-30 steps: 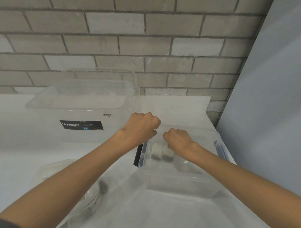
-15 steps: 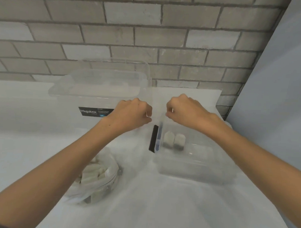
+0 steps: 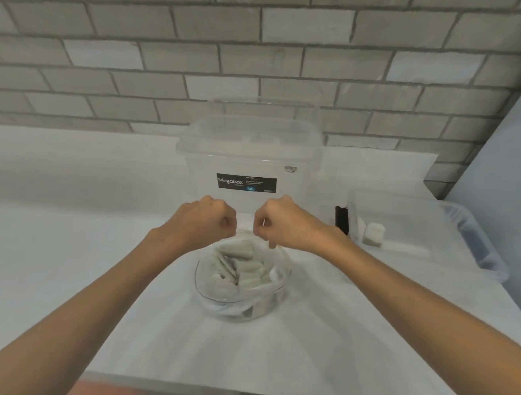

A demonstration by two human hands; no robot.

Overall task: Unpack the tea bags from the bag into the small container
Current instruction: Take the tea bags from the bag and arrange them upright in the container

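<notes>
Right, left hand (image 3: 205, 222) and right hand (image 3: 285, 224) are curled at the far rim of the clear bag (image 3: 220, 302), apparently pinching it to spread the mouth, with most tea bags (image 3: 239, 267) inside and a couple in the small container (image 3: 448, 209) on the right.

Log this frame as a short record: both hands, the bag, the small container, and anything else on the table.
left hand: fingers curled, over the bag's far rim; grip unclear
right hand: fingers curled, beside the left; grip unclear
bag: clear, open, many tea bags inside
small container: right of the bag; a tea bag at its left end
large box: behind the bag, labelled Megabox
</notes>
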